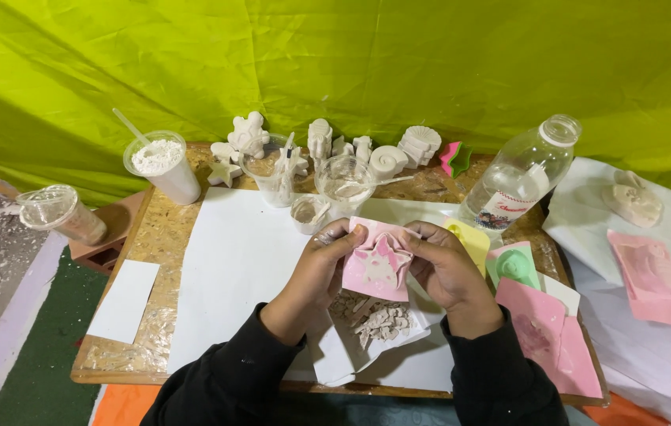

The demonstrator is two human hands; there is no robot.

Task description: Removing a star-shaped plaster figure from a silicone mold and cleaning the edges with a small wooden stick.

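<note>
My left hand (321, 260) and my right hand (447, 268) together grip a pink square mould (379, 261) with a white star-shaped plaster cast in its middle. The left hand holds its left edge, the right hand its right edge, fingers curled over the rim. The mould is held above a white paper (343, 355) bearing a heap of broken white plaster pieces (376, 317).
A chipboard table (160, 237) carries a large white sheet (233, 260), a cup of white powder (163, 164), several clear mixing cups (345, 180), white plaster figures (321, 140), a clear plastic bottle (521, 175), and yellow (474, 239), green (515, 264) and pink moulds (550, 335). More moulds (654, 278) lie on the right.
</note>
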